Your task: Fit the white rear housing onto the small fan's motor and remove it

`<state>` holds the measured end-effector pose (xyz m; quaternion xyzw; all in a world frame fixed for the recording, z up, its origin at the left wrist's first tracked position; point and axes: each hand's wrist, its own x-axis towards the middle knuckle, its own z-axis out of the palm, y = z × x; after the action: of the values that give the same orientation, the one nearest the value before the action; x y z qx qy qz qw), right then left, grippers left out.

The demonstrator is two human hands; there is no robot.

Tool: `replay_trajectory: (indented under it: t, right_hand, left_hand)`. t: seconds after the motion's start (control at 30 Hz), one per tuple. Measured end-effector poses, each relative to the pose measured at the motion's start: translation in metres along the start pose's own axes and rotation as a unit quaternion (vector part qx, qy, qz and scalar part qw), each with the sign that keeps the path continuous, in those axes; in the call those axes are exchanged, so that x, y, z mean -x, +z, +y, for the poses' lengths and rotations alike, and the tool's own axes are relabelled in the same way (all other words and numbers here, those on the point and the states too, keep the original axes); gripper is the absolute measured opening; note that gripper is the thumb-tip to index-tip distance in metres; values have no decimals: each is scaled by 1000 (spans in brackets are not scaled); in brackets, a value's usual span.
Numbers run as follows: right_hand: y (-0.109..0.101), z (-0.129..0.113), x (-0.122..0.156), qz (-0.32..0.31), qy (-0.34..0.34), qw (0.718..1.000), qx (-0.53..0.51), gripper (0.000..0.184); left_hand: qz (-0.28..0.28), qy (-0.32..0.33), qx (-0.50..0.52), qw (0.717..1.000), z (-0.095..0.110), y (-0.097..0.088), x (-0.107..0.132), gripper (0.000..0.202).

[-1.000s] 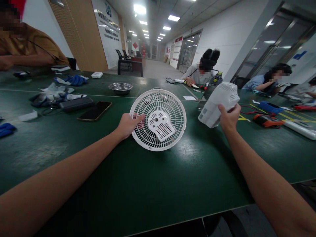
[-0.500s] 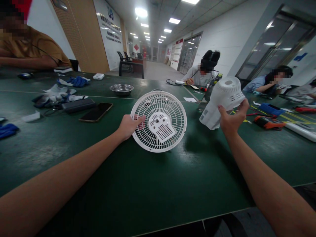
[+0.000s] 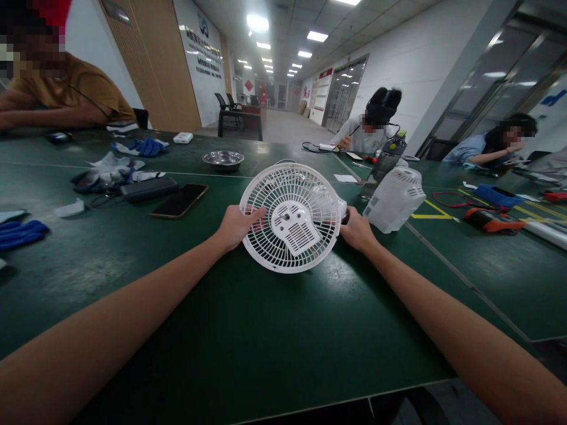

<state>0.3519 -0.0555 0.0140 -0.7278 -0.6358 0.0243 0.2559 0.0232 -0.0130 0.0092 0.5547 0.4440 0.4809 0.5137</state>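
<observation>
A round white fan grille (image 3: 297,233), with a slotted plate at its centre, is held tilted above the table. My left hand (image 3: 237,226) grips its left rim, thumb over the bars. At the right rim, my right hand (image 3: 358,229) has its fingers closed round a white part (image 3: 342,209) that reaches behind the grille; most of that part is hidden by the bars. Right of this hand, a white plastic fan housing (image 3: 393,202) with vent slots rests on the table, touched by neither hand.
On the green table (image 3: 283,342), a phone (image 3: 179,200), dark case (image 3: 148,189), gloves (image 3: 108,168) and metal bowl (image 3: 223,160) lie left and behind. A bottle (image 3: 384,165) stands behind the housing; an orange-black meter (image 3: 494,221) lies right. Several people sit round the table.
My right hand has set the white fan housing down on the table, let it go, and moved left to the white part at the grille's right rim. The left hand keeps its hold.
</observation>
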Motion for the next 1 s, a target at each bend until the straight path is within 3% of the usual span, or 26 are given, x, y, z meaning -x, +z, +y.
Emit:
replay_trajectory:
  t: [0.17, 0.33, 0.4, 0.47, 0.5, 0.6, 0.67, 0.77, 0.87, 1.0]
  right_hand:
    - [-6, -6, 8, -94, -57, 977, 182, 51]
    - [-26, -20, 22, -103, -97, 973, 183, 44]
    - [-29, -29, 27, -118, -87, 985, 89, 46]
    - [-25, -38, 34, -164, -68, 979, -104, 45]
    - [-22, -43, 38, -194, -54, 955, -220, 42]
    - [-11, -59, 52, -273, 6, 831, -485, 37]
    - [-6, -68, 61, -315, 37, 768, -556, 39]
    - [-3, -77, 70, -337, 41, 716, -610, 39]
    - [-1, -83, 74, -280, 27, 709, -647, 39]
    - [-1, -79, 71, -154, -10, 752, -640, 48]
  left_hand:
    - [9, -2, 5, 1000, 1, 2, 1, 15]
    - [1, 10, 4, 1000, -1, 0, -1, 18]
    - [2, 8, 4, 1000, -2, 0, -2, 19]
    - [4, 9, 2, 1000, -1, 0, -1, 19]
    - [8, 11, -2, 1000, -1, 0, -1, 20]
    - [39, 39, -33, 998, 0, 1, 2, 23]
    - [70, 80, -68, 992, 1, 1, 4, 24]
    - [93, 140, -101, 981, 2, 0, 6, 25]
    - [62, 160, -83, 982, 1, -2, 4, 27]
    - [0, 142, -24, 990, -7, -3, -5, 40]
